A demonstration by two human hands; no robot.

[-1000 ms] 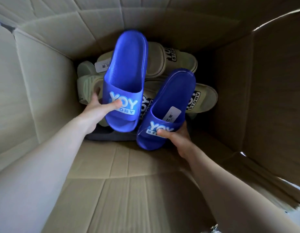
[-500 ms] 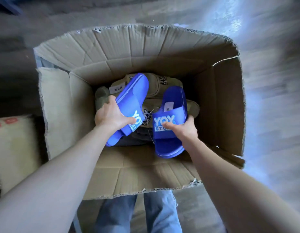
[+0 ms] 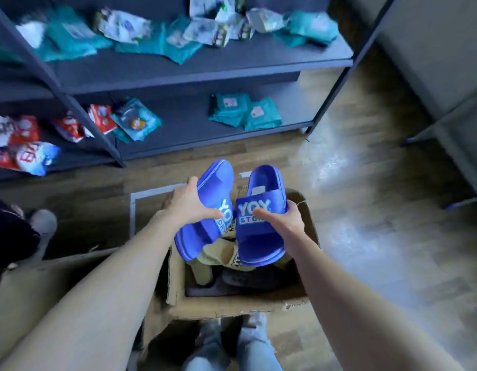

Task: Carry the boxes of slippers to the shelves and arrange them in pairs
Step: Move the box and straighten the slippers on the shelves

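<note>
I hold two blue slippers with white lettering above an open cardboard box point(image 3: 232, 306) on the floor. My left hand point(image 3: 190, 207) grips the left blue slipper point(image 3: 209, 207), which is tilted on its side. My right hand point(image 3: 282, 223) grips the right blue slipper point(image 3: 261, 218) by its strap, sole down. Inside the box lie beige slippers point(image 3: 221, 254) and a dark slipper point(image 3: 248, 277). The dark metal shelves point(image 3: 194, 68) stand ahead, beyond the box.
Teal packets point(image 3: 245, 112) and red and white packets point(image 3: 20, 145) lie on the lower shelf, more teal and white packets point(image 3: 178, 33) on the upper one. Another cardboard box point(image 3: 44, 285) sits at the left. Wooden floor point(image 3: 379, 210) spreads to the right.
Both hands have lifted the blue slippers up out of the box. My view has risen from the box to the shelves ahead.
</note>
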